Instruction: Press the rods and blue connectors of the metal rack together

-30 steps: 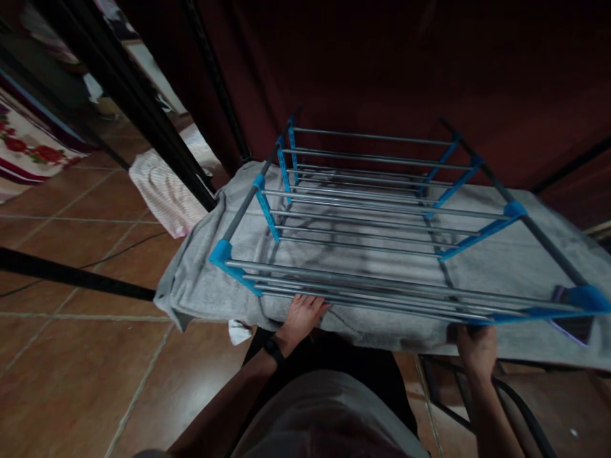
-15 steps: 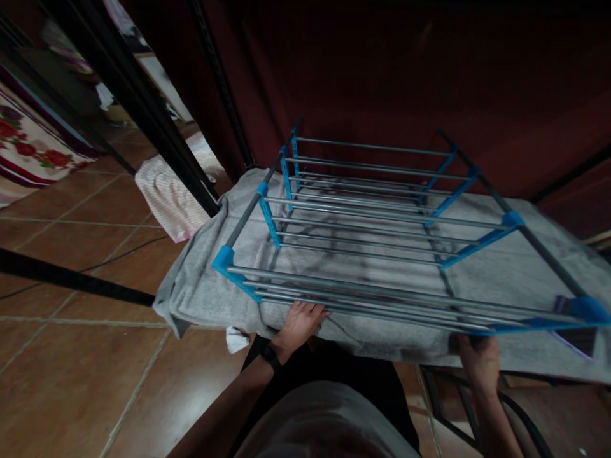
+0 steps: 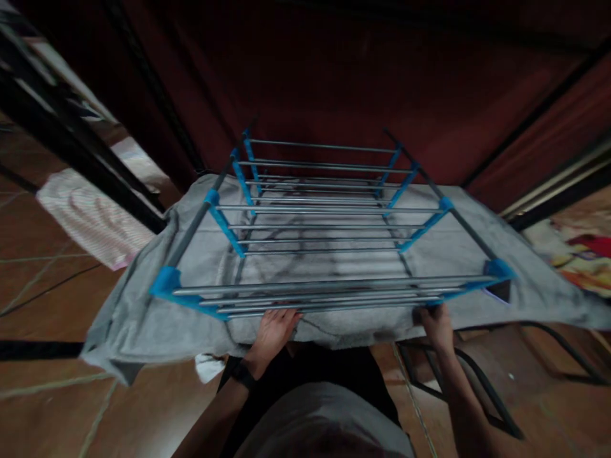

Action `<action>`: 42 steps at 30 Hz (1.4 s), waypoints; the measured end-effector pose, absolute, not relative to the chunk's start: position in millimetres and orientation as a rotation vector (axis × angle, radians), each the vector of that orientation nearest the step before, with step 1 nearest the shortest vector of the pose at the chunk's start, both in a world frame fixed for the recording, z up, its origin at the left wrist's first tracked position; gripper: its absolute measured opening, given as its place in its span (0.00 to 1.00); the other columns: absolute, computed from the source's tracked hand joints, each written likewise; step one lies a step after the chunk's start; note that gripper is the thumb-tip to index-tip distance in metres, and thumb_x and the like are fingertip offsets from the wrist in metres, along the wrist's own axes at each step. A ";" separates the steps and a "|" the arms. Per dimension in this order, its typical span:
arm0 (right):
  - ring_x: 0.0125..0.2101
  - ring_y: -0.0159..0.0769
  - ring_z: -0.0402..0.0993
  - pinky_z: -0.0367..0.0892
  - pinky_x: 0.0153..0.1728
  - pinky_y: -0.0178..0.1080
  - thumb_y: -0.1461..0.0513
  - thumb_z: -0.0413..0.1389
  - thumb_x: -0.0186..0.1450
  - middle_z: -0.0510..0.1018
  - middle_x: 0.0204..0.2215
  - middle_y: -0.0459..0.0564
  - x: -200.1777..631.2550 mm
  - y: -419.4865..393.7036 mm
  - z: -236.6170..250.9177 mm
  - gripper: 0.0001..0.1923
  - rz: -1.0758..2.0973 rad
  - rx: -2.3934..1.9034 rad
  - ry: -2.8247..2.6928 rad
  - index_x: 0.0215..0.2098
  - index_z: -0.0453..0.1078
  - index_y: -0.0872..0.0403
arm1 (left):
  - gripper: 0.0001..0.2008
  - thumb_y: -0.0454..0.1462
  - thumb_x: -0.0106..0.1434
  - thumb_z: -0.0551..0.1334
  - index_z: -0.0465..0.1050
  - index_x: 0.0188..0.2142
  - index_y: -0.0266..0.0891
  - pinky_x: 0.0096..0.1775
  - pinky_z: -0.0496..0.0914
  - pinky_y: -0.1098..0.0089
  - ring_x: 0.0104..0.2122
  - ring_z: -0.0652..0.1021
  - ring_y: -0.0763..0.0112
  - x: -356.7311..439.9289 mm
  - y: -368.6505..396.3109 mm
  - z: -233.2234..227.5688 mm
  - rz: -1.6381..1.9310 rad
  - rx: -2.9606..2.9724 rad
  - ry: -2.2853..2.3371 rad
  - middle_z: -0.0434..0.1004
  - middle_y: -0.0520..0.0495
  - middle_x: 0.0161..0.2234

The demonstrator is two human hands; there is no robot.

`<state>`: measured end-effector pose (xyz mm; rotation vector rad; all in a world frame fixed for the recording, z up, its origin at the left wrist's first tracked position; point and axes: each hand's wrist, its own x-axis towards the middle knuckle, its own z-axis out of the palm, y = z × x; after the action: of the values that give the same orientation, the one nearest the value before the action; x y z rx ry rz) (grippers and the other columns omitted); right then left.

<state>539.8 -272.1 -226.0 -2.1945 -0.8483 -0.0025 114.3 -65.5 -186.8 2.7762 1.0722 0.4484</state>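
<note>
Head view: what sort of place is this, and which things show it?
Probably a home laundry corner: a drying rack over a grey cloth, terracotta floor tiles, and a striped cloth on the floor.

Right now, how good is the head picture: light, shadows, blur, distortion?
Head view: dim overall, the wall behind nearly black; light falls mainly on the grey cloth, where the rack casts soft bar shadows. Wide-angle bending curves the edges, and the corners look smeared. The left hand and right hand at the cloth's near edge are shaded and slightly soft; no glare beyond faint glints on the bars.
</note>
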 end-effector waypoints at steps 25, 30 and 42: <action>0.37 0.42 0.69 0.66 0.44 0.45 0.60 0.47 0.52 0.74 0.34 0.50 523.2 -254.3 -212.2 0.15 0.010 -2.097 -0.524 0.37 0.66 0.51 | 0.13 0.40 0.70 0.54 0.77 0.39 0.40 0.27 0.62 0.66 0.20 0.73 0.67 118.0 -34.2 -190.5 0.848 3.151 0.679 0.75 0.50 0.21; 0.34 0.41 0.70 0.67 0.40 0.43 0.58 0.46 0.54 0.75 0.31 0.49 530.6 -252.3 -207.7 0.14 0.038 -2.107 -0.497 0.37 0.67 0.52 | 0.12 0.38 0.69 0.56 0.75 0.47 0.38 0.37 0.68 0.66 0.30 0.79 0.67 121.8 -45.2 -188.0 0.861 3.118 0.554 0.83 0.47 0.37; 0.32 0.40 0.68 0.65 0.38 0.41 0.58 0.46 0.53 0.73 0.28 0.48 535.2 -249.8 -202.7 0.11 0.051 -2.143 -0.501 0.32 0.65 0.51 | 0.15 0.41 0.71 0.52 0.75 0.45 0.38 0.39 0.70 0.66 0.34 0.80 0.64 125.5 -56.2 -180.7 0.775 3.102 0.573 0.82 0.46 0.37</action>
<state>535.2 -249.8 -202.7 -2.1430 -0.5009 0.0512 125.5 -56.2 -180.7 3.1015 0.5734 0.7751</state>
